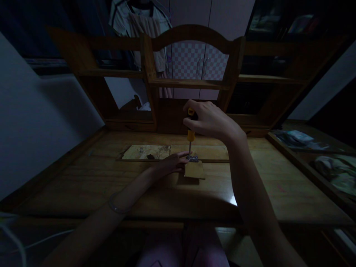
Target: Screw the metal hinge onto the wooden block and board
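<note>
The right hand (pixel 213 120) grips an upright yellow-and-black-handled screwdriver (pixel 191 136) at the silver metal hinge (pixel 194 159); whether the left hand (pixel 171 164), at hinge's nine o'clock, grips, I cannot tell.

Home interior (dimly lit), hanging clothes (pixel 146 24), checkered cabinet doors (pixel 187 61), wooden desk (pixel 102 174) with shelves (pixel 191 84)

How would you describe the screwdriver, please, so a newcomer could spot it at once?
On the wooden desk, find the small metal fitting by the left hand. The screwdriver points down at it from the right hand. Its yellow handle sets it apart from the silver fitting.
</note>
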Demonstrator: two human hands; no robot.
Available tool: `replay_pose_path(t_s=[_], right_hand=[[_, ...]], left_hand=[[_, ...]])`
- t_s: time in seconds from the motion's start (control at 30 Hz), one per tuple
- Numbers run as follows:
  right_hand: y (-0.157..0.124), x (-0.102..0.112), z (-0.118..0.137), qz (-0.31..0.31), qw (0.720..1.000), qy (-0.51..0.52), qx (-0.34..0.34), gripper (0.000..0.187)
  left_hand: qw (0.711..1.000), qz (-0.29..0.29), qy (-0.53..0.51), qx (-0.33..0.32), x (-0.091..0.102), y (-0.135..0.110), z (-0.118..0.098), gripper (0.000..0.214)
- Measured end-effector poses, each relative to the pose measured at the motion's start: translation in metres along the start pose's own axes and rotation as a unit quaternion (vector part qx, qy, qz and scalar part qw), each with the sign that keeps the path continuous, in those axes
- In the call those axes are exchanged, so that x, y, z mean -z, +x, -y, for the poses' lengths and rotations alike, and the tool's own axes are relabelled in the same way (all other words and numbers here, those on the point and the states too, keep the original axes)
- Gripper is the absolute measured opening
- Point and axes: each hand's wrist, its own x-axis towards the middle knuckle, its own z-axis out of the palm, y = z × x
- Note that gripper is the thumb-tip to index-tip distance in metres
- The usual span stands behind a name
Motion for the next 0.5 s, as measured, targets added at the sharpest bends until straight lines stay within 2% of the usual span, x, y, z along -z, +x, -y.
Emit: replay_pose_path(t_s=[0.17,0.33,0.5], right_hand=[[0.0003,-0.0013,-0.0009,0.0,1.0,-0.003,0.011,0.036],[0.0017,-0.0031,-0.0029,-0.002,1.0,-0.012,-0.002,0.031],[0.0022,-0.0022,-0.0037,0.005,1.0,-0.011,-0.011,0.036]], left_hand=[[1.0,0.019,-0.005,-0.016,0.0024,0.002,0.0033,0.07],[1.0,0.008,0.012,-0.01,0.0033,0.0033,0.0044,0.07],[1.0,0.004,0.015,-0.015,0.0017,0.0019,0.0032,0.071]])
